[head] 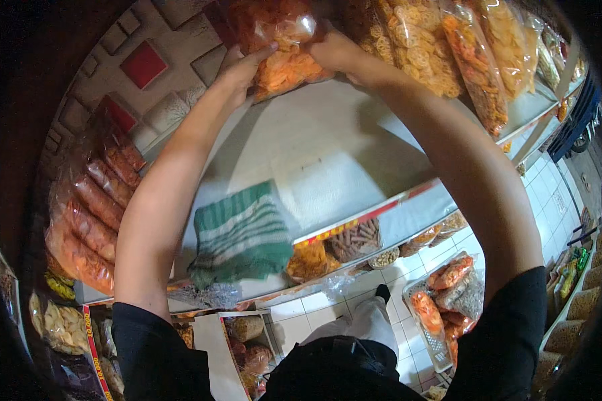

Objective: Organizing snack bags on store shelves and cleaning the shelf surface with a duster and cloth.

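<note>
Both my arms reach up to the far edge of a white shelf (326, 135). Between my hands is a clear plastic bag of orange chips (288, 62), its upper part dim near the picture's rim. My left hand (243, 70) grips the bag's left side, with the thumb lying across its front. On the right side, my right hand (336, 52) is closed on the bag's edge, its fingers partly hidden. A green and white striped cloth (243, 230) lies crumpled on the shelf's near left part.
Bags of yellow ring-shaped crackers (421, 50) stand right of my hands. Long bags of reddish snacks (98, 200) line the left side. Below, more bags fill a lower shelf (416, 215). A plastic crate (416, 311) of bagged snacks sits on the tiled floor (326, 306) beside my legs.
</note>
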Tool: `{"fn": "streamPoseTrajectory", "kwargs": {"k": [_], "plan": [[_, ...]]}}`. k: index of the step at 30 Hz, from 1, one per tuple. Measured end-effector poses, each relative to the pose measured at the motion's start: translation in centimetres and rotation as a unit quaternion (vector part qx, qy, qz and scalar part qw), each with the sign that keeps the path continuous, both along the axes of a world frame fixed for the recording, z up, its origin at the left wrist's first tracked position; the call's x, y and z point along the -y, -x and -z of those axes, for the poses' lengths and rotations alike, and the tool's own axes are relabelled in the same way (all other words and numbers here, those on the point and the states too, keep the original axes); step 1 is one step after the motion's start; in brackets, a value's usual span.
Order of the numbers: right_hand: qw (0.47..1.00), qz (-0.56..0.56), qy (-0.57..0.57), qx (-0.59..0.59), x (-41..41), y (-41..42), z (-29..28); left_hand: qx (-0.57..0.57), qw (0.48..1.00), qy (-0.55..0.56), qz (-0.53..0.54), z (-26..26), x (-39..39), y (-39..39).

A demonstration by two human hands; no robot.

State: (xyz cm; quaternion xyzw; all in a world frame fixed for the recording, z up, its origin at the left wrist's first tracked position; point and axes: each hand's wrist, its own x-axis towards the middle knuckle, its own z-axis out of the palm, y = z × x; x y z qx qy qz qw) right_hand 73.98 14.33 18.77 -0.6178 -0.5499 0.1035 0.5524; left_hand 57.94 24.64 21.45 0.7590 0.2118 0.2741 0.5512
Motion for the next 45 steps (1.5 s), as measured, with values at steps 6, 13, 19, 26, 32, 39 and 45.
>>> {"fn": "streamPoseTrajectory", "kwargs": {"k": [6,13,19,26,32,39,45], "plan": [[0.992,0.038,0.049,0.108,-5.4,-7.6,3.5,0.013,0.997,-0.017,-0.080,2.7,-1.7,-6.0],[0.964,0.191,0.067,0.172,-2.5,-3.1,2.7,0.102,0.983,-0.150,-0.031,6.2,-4.3,-5.6],[0.810,0.201,0.072,0.546,-4.4,-9.6,8.3,0.118,0.967,-0.219,-0.048,6.0,-2.7,-5.9],[0.910,0.291,0.088,0.282,-5.0,-2.3,4.1,0.092,0.960,-0.260,-0.052,5.9,-4.5,-4.9],[0.910,0.252,0.207,0.255,-3.1,-4.7,3.8,0.059,0.953,-0.286,-0.080,6.7,-2.3,-7.2],[0.950,0.216,0.149,0.170,-1.5,-1.1,3.0,0.043,0.934,-0.349,-0.061,6.2,-2.7,-6.9],[0.912,0.301,-0.069,0.272,-1.3,0.5,2.1,0.077,0.899,-0.428,-0.055,3.7,-0.6,-6.3]]}}
